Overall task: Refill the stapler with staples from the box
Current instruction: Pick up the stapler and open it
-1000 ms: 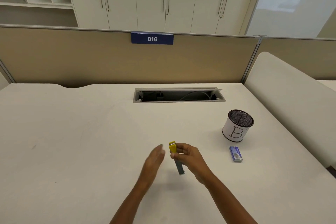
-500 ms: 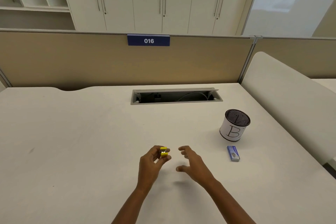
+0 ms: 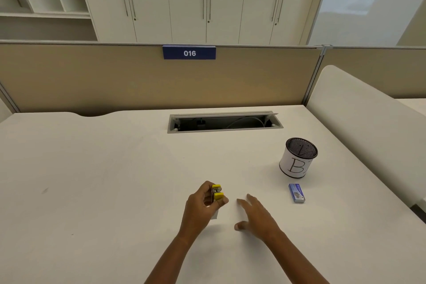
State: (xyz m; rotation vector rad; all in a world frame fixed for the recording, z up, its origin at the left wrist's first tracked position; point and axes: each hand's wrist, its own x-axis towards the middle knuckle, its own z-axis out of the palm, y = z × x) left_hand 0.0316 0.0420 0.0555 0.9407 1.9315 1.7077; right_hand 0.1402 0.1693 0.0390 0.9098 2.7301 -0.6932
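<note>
My left hand point(image 3: 202, 206) grips a small yellow stapler point(image 3: 216, 192) above the white desk, its yellow end pointing away from me and its metal body mostly hidden behind my fingers. Just to its right, my right hand point(image 3: 255, 215) hovers with fingers spread and holds nothing. A small blue staple box point(image 3: 296, 193) lies flat on the desk further right, well apart from both hands.
A black mesh pen cup point(image 3: 298, 157) with a white label marked "B" stands behind the staple box. An open cable slot point(image 3: 224, 122) cuts into the white desk point(image 3: 103, 180) at the back. A beige partition point(image 3: 115, 78) closes the far side; a white divider point(image 3: 368, 122) runs along the right.
The stapler passed from my right hand to my left. My right hand let go and now hangs open beside it, fingers spread toward the right.
</note>
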